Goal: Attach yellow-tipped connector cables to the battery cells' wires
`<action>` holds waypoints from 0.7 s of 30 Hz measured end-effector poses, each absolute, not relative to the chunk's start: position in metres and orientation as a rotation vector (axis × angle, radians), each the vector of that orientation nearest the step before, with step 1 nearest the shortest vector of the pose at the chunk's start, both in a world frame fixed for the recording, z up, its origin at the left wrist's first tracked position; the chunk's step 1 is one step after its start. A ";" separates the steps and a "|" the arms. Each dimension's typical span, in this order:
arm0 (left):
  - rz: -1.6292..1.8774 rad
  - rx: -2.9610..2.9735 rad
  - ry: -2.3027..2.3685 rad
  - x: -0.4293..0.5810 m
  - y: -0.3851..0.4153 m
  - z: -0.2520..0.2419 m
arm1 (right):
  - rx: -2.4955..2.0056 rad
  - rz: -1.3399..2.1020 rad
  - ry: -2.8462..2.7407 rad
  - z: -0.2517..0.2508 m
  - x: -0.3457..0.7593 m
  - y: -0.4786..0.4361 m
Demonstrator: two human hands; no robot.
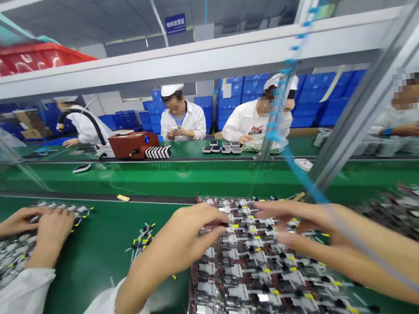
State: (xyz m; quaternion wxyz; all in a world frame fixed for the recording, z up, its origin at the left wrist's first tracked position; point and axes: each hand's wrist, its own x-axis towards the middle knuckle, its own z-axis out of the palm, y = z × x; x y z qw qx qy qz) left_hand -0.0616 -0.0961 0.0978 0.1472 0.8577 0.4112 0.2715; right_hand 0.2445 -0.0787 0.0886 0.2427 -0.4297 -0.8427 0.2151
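While the left hand (187, 239) curls its fingertips onto the packed sheet of small white circuit boards with red wires and yellow tags (257, 280) on the green bench (103, 244), whether pinching one I cannot tell, the right hand (296, 220) hovers beside, fingers spread, empty; sorting seems in hand, and freeing a board calls for a fine pinch

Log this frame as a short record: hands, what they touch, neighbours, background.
left hand: fingertips on batch of wired parts, grip unclear
right hand: fingers spread over same batch, blurred
surface: green bench
left side: co-worker's hands on another batch
between: loose wired pieces
across: red machine, workers in white coats
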 end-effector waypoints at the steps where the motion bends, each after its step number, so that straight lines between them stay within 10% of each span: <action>1: 0.789 2.491 1.102 -0.048 -0.084 0.104 | -1.084 0.731 -2.358 0.096 0.219 -0.075; 8: 1.014 2.348 1.013 -0.026 -0.004 0.068 | -1.140 0.969 -1.999 0.076 0.179 -0.009; 21: 0.327 2.816 1.163 -0.036 0.059 -0.015 | -1.560 0.872 -1.937 0.014 0.190 0.059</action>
